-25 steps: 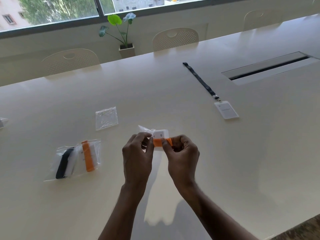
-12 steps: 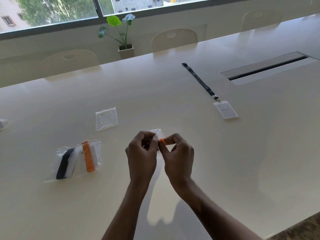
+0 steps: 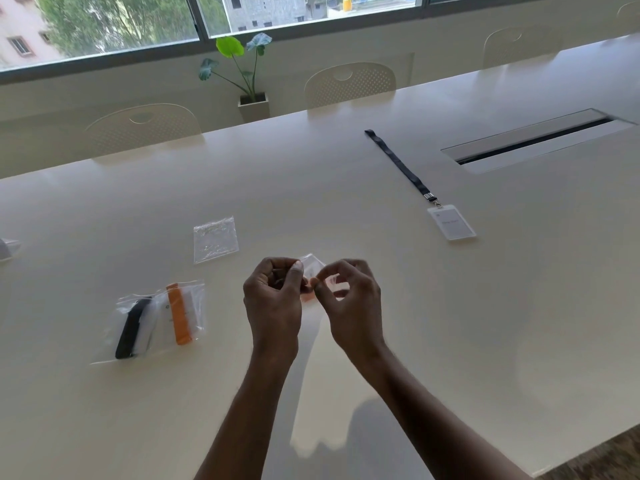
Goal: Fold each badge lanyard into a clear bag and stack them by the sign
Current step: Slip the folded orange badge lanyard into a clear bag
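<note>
My left hand (image 3: 273, 301) and my right hand (image 3: 349, 303) pinch the top edge of a small clear bag (image 3: 313, 268) above the table; an orange folded lanyard shows blurred inside it, mostly hidden by my fingers. To the left lie two filled bags that overlap: one with a black lanyard (image 3: 133, 327), one with an orange lanyard (image 3: 180, 313). An empty clear bag (image 3: 215, 239) lies flat behind them. A dark lanyard with a white badge (image 3: 452, 223) lies stretched out at the right.
The long cream table (image 3: 485, 323) has a recessed cable slot (image 3: 533, 140) at the far right. Cream chairs (image 3: 349, 84) line the far edge, and a potted plant (image 3: 247, 74) stands by the window. A white object (image 3: 7, 247) pokes in at the left edge.
My hands drew together over the bag's top, then my right hand slid rightwards along it. The badge and orange lanyard, plain to see a second ago, are now mostly hidden.
</note>
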